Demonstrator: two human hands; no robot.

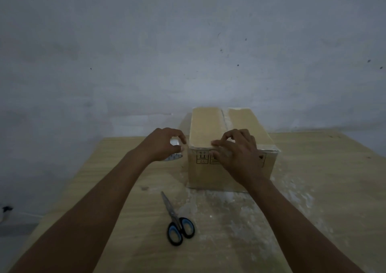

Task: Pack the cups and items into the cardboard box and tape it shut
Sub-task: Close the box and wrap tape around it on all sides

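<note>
A closed cardboard box (205, 129) stands on the table with both top flaps folded down, a seam running between them. Clear tape runs along its near top edge. My left hand (161, 145) grips a roll of clear tape (174, 147) just left of the box's near-left corner. My right hand (238, 149) lies on the near top edge and front face of the box, fingers pressing the tape strip down. Printed handling symbols show on the front face. The box's contents are hidden.
Scissors with blue and black handles (177, 222) lie shut on the wooden table (117, 210) in front of the box, between my forearms. A grey wall rises just behind the box. The table surface near the box is scuffed white.
</note>
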